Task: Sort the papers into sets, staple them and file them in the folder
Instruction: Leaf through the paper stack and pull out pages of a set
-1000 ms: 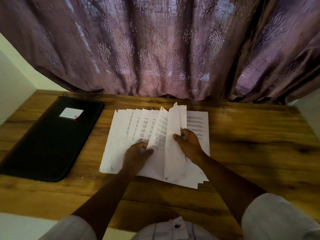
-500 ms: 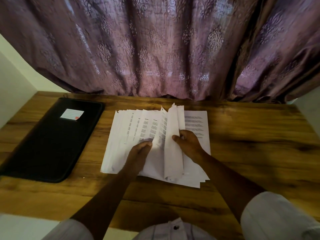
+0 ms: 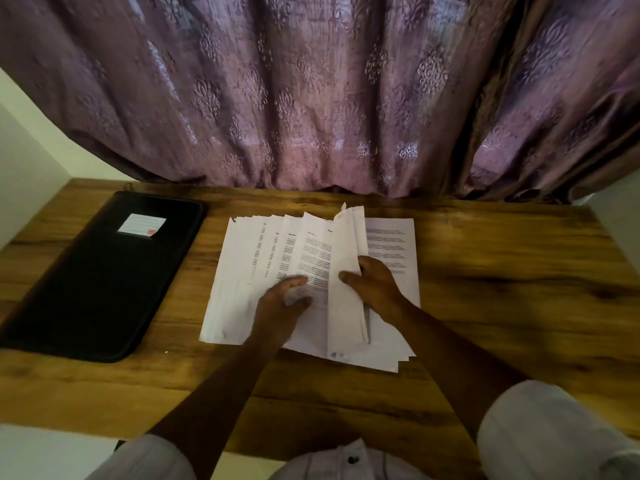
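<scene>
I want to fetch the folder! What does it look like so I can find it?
Look at the wooden table below the purple curtain. On its left side, beside the fanned white papers, lies a flat black folder. It alone is dark, with a small white label near its far end.

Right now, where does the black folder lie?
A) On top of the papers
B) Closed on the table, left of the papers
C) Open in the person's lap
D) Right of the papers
B: the black folder lies closed on the wooden table, left of the papers and apart from them.
</scene>
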